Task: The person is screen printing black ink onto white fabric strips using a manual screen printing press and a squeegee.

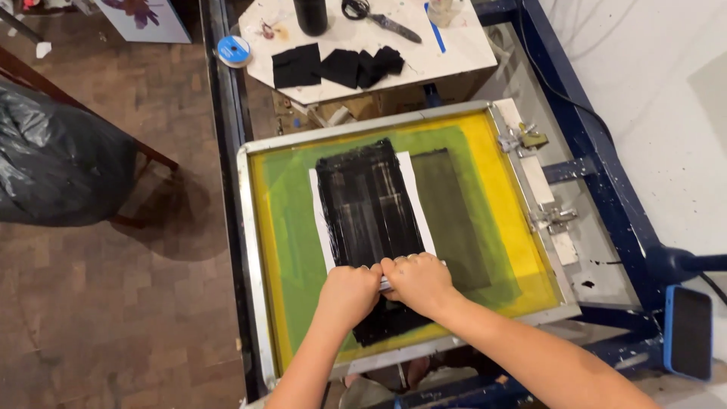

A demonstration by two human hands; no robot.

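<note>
We press squeegee [386, 284], both hands closed on it: left hand [347, 294], right hand [419, 282]. Looks stiff, ink-slick; grip top edge. Screen [500, 163] beneath.

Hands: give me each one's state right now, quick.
Left hand: closed on the squeegee, pressed on the inked screen.
Right hand: closed on the same squeegee, beside the left.
</note>
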